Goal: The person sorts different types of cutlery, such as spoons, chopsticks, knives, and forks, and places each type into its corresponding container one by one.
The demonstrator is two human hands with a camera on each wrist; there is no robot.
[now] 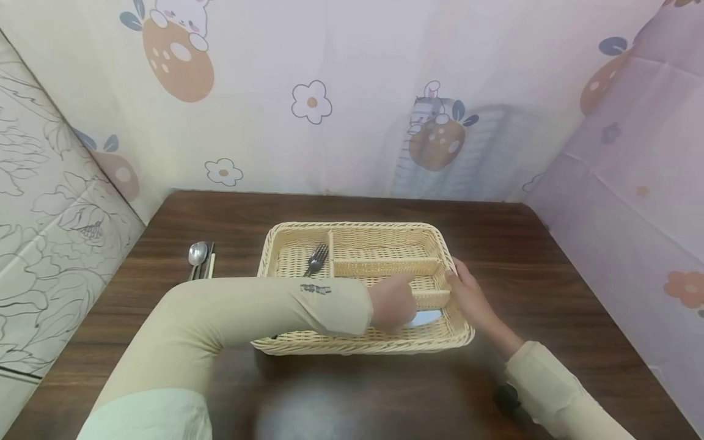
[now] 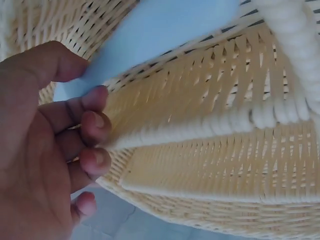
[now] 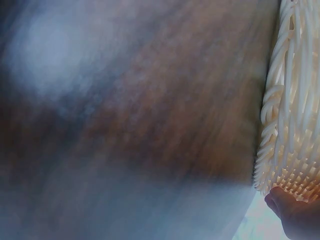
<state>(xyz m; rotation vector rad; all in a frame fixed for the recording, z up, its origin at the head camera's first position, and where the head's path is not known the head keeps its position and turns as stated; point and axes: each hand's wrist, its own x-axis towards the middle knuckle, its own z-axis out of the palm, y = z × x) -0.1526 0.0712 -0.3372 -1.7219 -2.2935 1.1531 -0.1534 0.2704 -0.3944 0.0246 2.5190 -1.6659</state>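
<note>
A cream woven basket [image 1: 363,349] with several compartments stands on the dark wooden table. My left hand [image 1: 393,302] reaches across it to the right part of the front compartment. Between thumb and forefinger it pinches a pale blue, flat, blade-shaped thing [image 2: 175,30]; the other fingers curl loosely beside a woven divider [image 2: 210,130]. Part of this blue thing [image 1: 426,318] is hidden behind the hand in the head view. My right hand [image 1: 473,296] grips the basket's right end, thumb at the rim. A fork [image 1: 317,258] lies in the left compartment, its lower part covered by my left sleeve.
On the table left of the basket lie a spoon [image 1: 198,253] and thin sticks or handles [image 1: 212,263], partly behind my left arm. A dark end [image 1: 274,337] shows in the basket's front left. Patterned cloth walls [image 1: 357,146] border the table at back and sides.
</note>
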